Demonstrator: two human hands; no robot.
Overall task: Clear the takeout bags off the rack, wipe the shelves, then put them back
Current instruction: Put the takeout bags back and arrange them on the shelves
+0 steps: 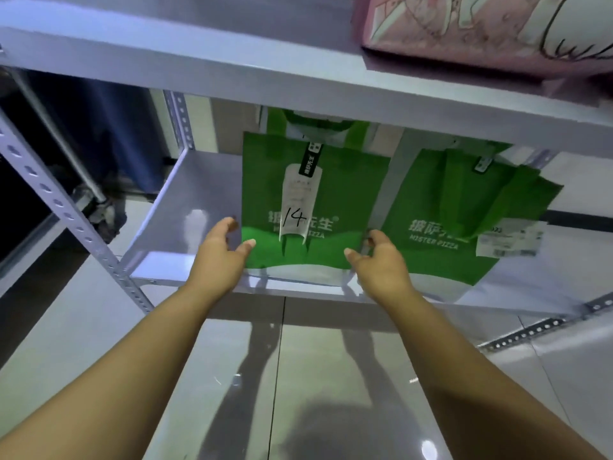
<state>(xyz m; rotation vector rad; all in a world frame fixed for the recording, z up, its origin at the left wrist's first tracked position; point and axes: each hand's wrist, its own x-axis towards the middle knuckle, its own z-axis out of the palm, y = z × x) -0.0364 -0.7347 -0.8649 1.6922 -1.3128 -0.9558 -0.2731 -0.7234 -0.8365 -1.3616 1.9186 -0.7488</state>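
Observation:
Two green takeout bags stand on the lower shelf [185, 207] of a grey metal rack. The left green bag [341, 180] carries a white receipt marked 14. The right green bag [441, 207] leans beside it with a receipt on its right side. My left hand [220, 252] is at the left bag's lower left edge, thumb on its front, fingers along its side. My right hand [381, 260] is at that bag's lower right corner, thumb on the front, fingers reaching between the two bags. Both hands clasp the left bag from either side.
A pink printed bag [481, 31] sits on the upper shelf [199, 61] at the top right. Perforated grey uprights [66, 214] frame the rack at left and right. Glossy grey floor tiles lie below. Dark space and a blue cloth lie at the left.

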